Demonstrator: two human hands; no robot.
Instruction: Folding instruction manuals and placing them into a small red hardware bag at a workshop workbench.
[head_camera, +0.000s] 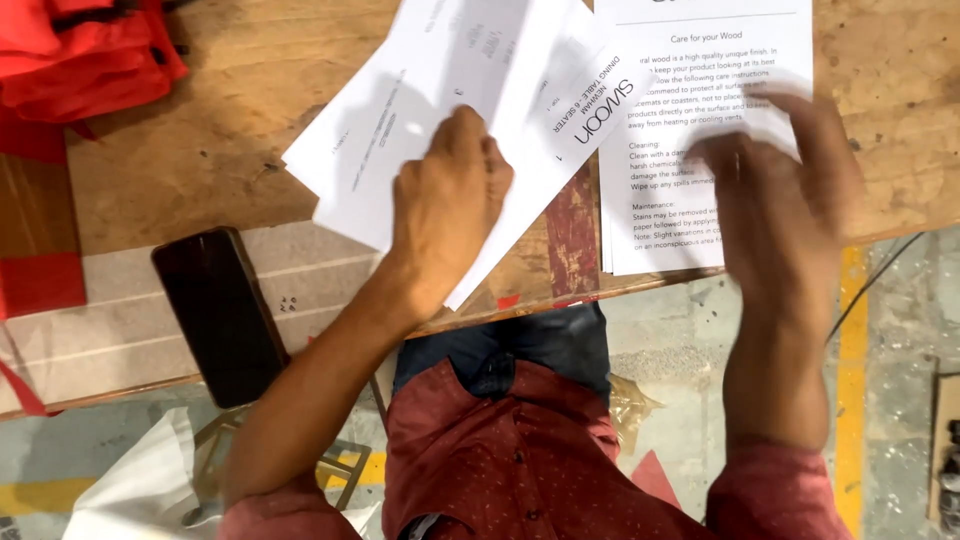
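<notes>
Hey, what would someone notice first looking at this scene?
Two bare hands over white printed paper sheets: the left hand presses a folded white sheet at centre, the blurred right hand rests on a stack of white printed sheets at right. A black slab-shaped phone lies left on the worn wooden table.

The one camera is sitting on my head and looking almost straight down over my chest, close enough that my forearms are filling the lower half of the frame. My shirt (520, 450) is showing at the bottom centre, so the view is facing down and slightly forward onto the wooden table (230, 130), which is crossing the upper half. My left hand (445, 205) is lying near the centre, my right hand (785, 200) at the right. The floor (670, 350) is showing below the table edge.
</notes>
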